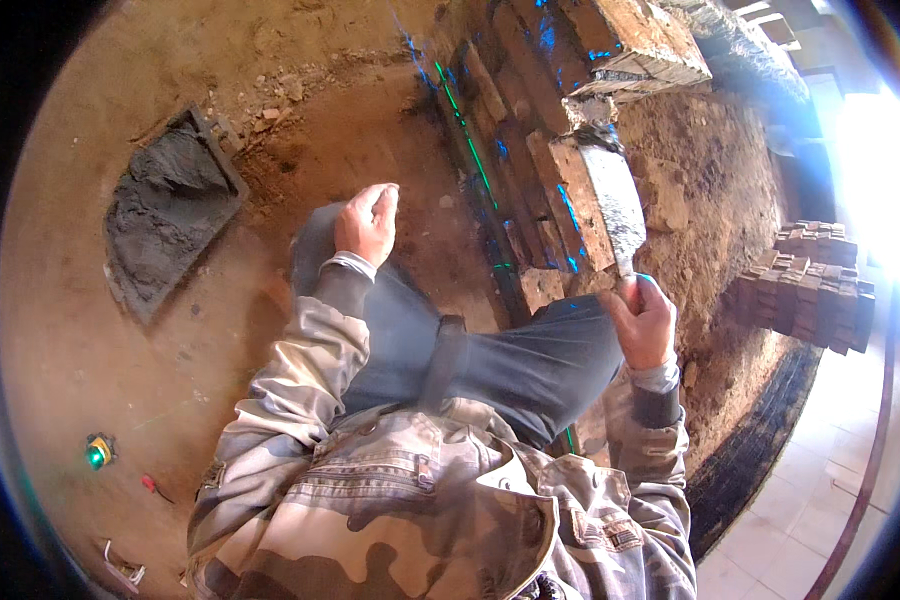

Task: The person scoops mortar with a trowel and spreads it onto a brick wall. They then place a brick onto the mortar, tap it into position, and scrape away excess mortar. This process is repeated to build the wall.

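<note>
My right hand point(642, 318) grips the handle of a trowel point(615, 205), whose long, mortar-smeared blade points away from me over the low brick wall point(570, 200). Dark wet mortar point(598, 137) clings around the blade's tip, beside the end of the raised brickwork point(635, 45). My left hand point(367, 225) hangs above my left knee with its fingers curled in, and nothing shows in it. To its left, a shallow tray point(232, 172) lies on the floor with a heap of grey mortar point(165, 215) in it.
A green laser line point(465, 135) and blue light marks run along the bricks. A small device with a green light point(98, 452) sits on the floor at the lower left. Stacked bricks point(805, 290) stand at the right, beyond rough earth point(720, 200) and pale floor tiles point(790, 500).
</note>
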A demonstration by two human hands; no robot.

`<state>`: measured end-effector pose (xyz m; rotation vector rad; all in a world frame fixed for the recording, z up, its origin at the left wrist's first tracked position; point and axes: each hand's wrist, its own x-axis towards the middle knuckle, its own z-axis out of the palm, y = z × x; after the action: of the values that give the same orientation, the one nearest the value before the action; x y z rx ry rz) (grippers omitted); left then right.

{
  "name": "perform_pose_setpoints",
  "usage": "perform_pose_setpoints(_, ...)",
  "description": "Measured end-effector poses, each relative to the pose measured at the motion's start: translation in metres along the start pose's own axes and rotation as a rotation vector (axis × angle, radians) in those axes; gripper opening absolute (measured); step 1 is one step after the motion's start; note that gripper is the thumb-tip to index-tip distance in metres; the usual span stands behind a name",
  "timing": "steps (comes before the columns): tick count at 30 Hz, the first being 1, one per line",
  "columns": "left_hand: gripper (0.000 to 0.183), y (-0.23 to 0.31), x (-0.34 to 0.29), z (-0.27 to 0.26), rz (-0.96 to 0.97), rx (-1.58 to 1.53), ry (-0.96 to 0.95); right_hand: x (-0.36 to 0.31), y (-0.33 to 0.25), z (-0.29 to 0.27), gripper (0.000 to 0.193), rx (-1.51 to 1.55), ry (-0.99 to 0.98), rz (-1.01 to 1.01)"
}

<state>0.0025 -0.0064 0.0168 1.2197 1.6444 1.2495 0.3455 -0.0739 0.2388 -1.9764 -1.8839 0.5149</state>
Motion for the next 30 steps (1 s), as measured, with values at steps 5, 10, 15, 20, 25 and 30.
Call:
perform_pose_setpoints(5,0.029,0.036,-0.012,-0.029,-0.070,-0.377,0.010,0.019,-0.063,0.045,0.031,0.145,-0.175,-0.151)
perform_pose_setpoints(10,0.022,0.052,-0.076,-0.081,0.085,-0.385,0.011,0.054,-0.162,0.115,0.025,0.380,-0.402,-0.414)
perform_pose_setpoints(15,0.012,0.091,-0.120,-0.117,0.315,-0.257,-0.154,0.092,-0.229,0.222,0.023,0.789,-0.503,-0.560)
perform_pose_setpoints(20,0.005,0.080,-0.139,-0.134,0.541,-0.371,-0.212,0.100,-0.254,0.399,0.028,0.260,-0.637,-0.708)
perform_pose_setpoints(25,0.003,0.053,-0.166,-0.147,0.719,-0.317,0.081,0.045,-0.253,0.475,0.057,0.656,-0.799,-0.504)
perform_pose_setpoints(30,0.005,0.077,-0.155,-0.155,0.607,-0.362,-0.200,0.063,-0.180,0.492,0.071,0.567,-0.894,-0.021)
